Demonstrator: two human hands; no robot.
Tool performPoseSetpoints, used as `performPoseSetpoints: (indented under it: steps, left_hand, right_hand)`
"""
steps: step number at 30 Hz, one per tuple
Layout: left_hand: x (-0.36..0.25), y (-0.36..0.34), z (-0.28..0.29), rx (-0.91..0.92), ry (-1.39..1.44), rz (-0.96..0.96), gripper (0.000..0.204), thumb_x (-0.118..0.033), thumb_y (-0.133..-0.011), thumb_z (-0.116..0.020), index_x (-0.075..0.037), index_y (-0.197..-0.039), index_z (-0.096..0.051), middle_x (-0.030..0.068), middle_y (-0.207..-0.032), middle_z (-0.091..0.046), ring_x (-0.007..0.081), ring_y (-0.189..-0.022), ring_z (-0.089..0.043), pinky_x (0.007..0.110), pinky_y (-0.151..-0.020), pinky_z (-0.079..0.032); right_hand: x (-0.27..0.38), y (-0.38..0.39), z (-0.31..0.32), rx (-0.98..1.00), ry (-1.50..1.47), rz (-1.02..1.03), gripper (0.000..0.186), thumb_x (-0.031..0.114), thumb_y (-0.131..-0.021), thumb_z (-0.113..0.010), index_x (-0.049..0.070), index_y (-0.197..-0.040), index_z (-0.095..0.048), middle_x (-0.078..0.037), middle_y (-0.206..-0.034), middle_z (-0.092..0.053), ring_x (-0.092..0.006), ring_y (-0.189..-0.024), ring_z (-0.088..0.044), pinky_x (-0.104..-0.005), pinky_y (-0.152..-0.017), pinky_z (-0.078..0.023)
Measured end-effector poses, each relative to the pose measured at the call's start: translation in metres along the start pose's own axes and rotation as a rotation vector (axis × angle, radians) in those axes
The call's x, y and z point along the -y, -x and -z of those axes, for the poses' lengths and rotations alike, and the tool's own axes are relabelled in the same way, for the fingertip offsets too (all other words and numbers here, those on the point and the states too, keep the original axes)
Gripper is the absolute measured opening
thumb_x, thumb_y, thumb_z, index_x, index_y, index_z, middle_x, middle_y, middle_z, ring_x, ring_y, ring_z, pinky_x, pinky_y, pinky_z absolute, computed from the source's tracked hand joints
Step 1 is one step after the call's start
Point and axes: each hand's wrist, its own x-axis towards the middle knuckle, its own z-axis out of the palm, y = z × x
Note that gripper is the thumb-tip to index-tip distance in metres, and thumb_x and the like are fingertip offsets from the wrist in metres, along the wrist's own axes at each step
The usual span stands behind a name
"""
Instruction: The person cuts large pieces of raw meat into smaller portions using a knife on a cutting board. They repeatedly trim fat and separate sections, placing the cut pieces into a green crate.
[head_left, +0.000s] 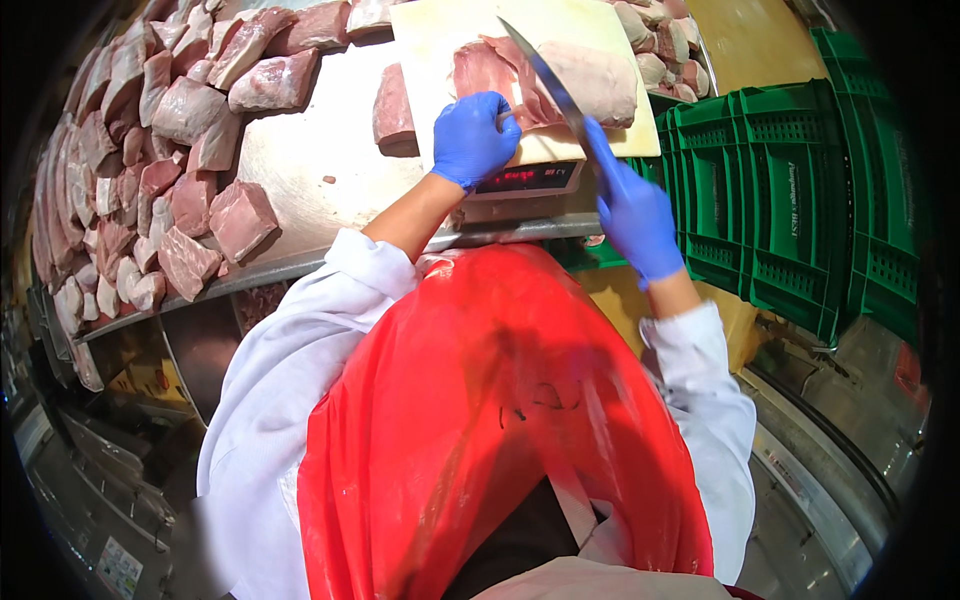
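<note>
A long cut of pork (585,80), reddish at its left part and pale fat at the right, lies on a cream cutting board (430,40). My left hand (472,138), in a blue glove, is closed at the meat's lower left edge; what its fingers hold is unclear. My right hand (635,222), also gloved, grips a long knife (545,75) whose blade angles up across the meat. A scale (525,181) with a red display sits at the board's front. A separate pink piece (393,105) lies just left of the board.
Several pork pieces (240,215) cover the left of the white worktop (300,160), edged by a metal rail (275,254). Green plastic crates (760,200) stand at the right, and a tray of meat (665,55) sits behind them. My red apron (480,380) fills the lower middle.
</note>
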Motion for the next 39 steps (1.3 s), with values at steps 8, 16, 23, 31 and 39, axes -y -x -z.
performPoseSetpoints:
  steps: [8,16,23,31,39]
  left_hand:
    - [0.006,-0.001,0.002,-0.044,-0.025,-0.041,0.014,-0.022,-0.079,-0.065,-0.008,-0.081,-0.064,0.0133,-0.076,-0.065,0.0327,-0.072,-0.065,0.044,-0.067,-0.052]
    - [0.051,-0.039,0.038,-0.055,-0.048,-0.065,0.018,-0.021,-0.080,-0.061,-0.004,-0.087,-0.062,0.0159,-0.086,-0.065,0.0356,-0.086,-0.063,0.044,-0.077,-0.051]
    - [0.070,-0.116,0.008,0.237,0.089,-0.421,0.023,-0.019,-0.077,-0.061,-0.006,-0.096,-0.065,0.0154,-0.108,-0.062,0.0357,-0.100,-0.058,0.045,-0.091,-0.048]
    - [0.075,-0.112,0.006,0.223,0.069,-0.490,0.015,-0.014,-0.077,-0.060,-0.004,-0.086,-0.066,0.0130,-0.099,-0.064,0.0352,-0.097,-0.058,0.043,-0.088,-0.049]
    - [0.072,-0.107,0.013,0.259,-0.009,-0.457,0.024,-0.019,-0.076,-0.058,-0.003,-0.090,-0.071,0.0144,-0.104,-0.064,0.0339,-0.103,-0.058,0.042,-0.093,-0.049]
  right_hand:
    - [0.003,0.004,-0.001,0.340,0.157,-0.053,0.087,0.004,-0.084,-0.057,0.027,-0.159,-0.018,-0.018,-0.074,-0.063,-0.0365,-0.059,-0.064,-0.0482,-0.052,-0.052]
    - [0.009,0.074,0.010,0.244,-0.056,-0.183,0.082,0.004,-0.088,-0.056,0.023,-0.159,-0.020,-0.019,-0.074,-0.062,-0.0390,-0.059,-0.062,-0.0492,-0.053,-0.048]
    - [0.066,-0.033,0.000,-0.033,-0.342,-0.382,0.071,0.008,-0.092,-0.050,0.008,-0.157,-0.021,-0.025,-0.069,-0.061,-0.0433,-0.064,-0.062,-0.0538,-0.061,-0.047]
    - [0.088,-0.153,-0.026,0.077,0.008,-0.502,0.075,0.021,-0.092,-0.055,0.002,-0.155,-0.021,-0.028,-0.095,-0.069,-0.0452,-0.087,-0.068,-0.0524,-0.077,-0.054]
    - [0.135,-0.080,-0.022,0.435,0.254,-0.576,0.076,0.010,-0.089,-0.052,0.007,-0.157,-0.019,-0.023,-0.085,-0.069,-0.0386,-0.070,-0.069,-0.0493,-0.065,-0.056]
